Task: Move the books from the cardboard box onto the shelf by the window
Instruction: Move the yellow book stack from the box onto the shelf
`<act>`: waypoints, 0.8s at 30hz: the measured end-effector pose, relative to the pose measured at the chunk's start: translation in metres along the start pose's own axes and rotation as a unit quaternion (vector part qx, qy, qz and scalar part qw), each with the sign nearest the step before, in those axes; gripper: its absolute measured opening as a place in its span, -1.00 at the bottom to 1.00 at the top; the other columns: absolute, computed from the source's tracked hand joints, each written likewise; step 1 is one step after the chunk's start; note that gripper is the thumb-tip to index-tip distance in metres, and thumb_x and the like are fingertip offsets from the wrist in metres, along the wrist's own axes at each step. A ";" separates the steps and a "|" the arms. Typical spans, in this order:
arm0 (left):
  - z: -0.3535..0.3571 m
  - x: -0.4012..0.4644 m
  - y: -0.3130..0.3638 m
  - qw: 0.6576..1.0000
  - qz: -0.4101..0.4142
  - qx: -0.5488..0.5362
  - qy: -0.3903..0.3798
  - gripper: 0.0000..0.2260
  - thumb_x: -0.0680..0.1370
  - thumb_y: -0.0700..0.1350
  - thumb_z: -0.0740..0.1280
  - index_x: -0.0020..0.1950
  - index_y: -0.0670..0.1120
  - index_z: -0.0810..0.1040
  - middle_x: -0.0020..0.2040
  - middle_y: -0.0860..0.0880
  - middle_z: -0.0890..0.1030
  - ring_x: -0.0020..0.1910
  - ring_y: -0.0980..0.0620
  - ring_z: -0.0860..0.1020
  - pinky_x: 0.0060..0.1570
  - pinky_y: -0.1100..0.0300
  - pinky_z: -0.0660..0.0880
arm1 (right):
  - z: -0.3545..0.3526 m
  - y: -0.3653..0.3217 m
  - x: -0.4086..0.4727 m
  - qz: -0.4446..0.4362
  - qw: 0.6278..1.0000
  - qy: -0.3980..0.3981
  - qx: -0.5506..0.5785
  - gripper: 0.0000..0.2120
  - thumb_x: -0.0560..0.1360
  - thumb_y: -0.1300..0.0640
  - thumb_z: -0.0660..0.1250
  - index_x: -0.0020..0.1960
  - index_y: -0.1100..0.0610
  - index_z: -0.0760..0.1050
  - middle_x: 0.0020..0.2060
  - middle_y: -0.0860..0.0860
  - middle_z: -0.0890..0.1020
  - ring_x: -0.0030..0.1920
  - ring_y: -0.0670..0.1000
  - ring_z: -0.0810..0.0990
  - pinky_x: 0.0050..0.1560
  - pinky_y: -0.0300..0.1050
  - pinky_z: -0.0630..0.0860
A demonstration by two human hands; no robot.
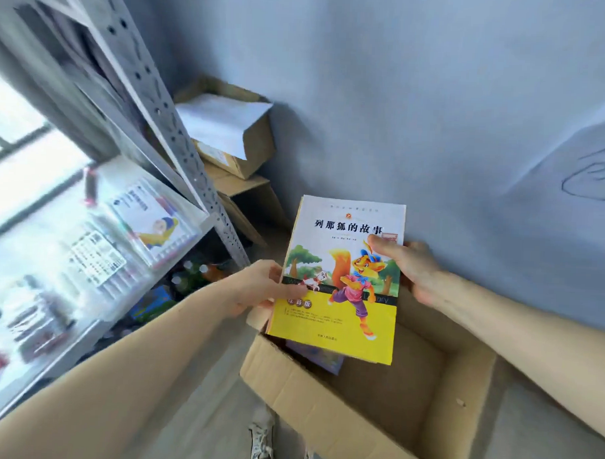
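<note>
Both hands clamped on book stack (340, 282), left hand (258, 289) at spine edge, right hand (409, 267) at far edge, over cardboard box (322, 401); keep level, swing left onto shelf (98, 242) beside the books already there.

Two bare forearms reach forward from the lower corners. The left hand (258, 286) is curled, thumb on top and fingers underneath, pinching the left edge of a book (340, 282). The right hand (409, 267) grips the book's right edge, thumb pressed across the cover, fingers hidden behind. Both wrists are nearly straight, with the right arm angled in more steeply.
</note>
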State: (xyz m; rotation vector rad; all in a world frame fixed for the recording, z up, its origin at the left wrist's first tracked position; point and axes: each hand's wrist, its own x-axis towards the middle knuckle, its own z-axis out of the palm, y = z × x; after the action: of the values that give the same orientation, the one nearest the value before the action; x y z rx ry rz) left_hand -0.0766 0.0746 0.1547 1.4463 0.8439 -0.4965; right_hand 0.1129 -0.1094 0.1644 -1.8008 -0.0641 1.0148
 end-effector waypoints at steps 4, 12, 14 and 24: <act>-0.033 -0.096 0.031 0.997 0.036 -0.038 0.060 -0.71 0.46 -0.15 0.48 0.12 -0.18 0.53 0.04 -0.12 0.71 0.05 -0.13 0.68 0.15 -0.09 0.57 | 0.033 -0.078 -0.045 -0.048 0.997 -0.050 -0.029 -0.46 0.06 -0.21 0.60 -0.09 0.09 0.69 -0.05 0.03 0.74 0.11 0.12 0.66 0.31 0.17 0.48; -0.101 -0.277 0.051 0.973 0.092 -0.090 0.193 -0.88 0.49 -0.16 0.45 -0.04 -0.17 0.58 -0.10 -0.08 0.72 -0.10 -0.03 0.67 0.06 0.04 0.60 | 0.142 -0.215 -0.132 -0.125 0.978 -0.136 -0.097 -0.27 -0.03 -0.28 0.62 0.00 0.13 0.62 0.03 0.06 0.70 0.15 0.16 0.63 0.29 0.17 0.48; -0.125 -0.320 0.049 0.964 0.107 -0.097 0.223 -0.78 0.49 -0.13 0.44 0.03 -0.25 0.60 -0.01 -0.14 0.72 -0.02 -0.07 0.67 0.04 0.06 0.61 | 0.177 -0.250 -0.172 -0.161 0.967 -0.162 -0.117 -0.55 0.27 -0.17 0.55 -0.03 0.14 0.61 0.01 0.04 0.68 0.09 0.11 0.63 0.20 0.12 0.55; -0.259 -0.484 0.008 0.905 0.192 -0.138 0.353 -0.68 0.44 -0.13 0.51 0.13 -0.18 0.54 0.03 -0.16 0.71 0.03 -0.12 0.68 0.14 -0.06 0.59 | 0.362 -0.359 -0.267 -0.319 0.901 -0.258 -0.137 -0.72 0.46 0.20 0.45 0.15 0.22 0.57 -0.05 0.15 0.71 -0.17 0.10 0.70 -0.10 0.04 0.66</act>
State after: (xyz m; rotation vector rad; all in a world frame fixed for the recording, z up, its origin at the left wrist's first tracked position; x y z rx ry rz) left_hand -0.4270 0.2361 0.5451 1.4829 1.0987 0.4706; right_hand -0.1566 0.2049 0.5647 -1.5261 -1.1023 0.9894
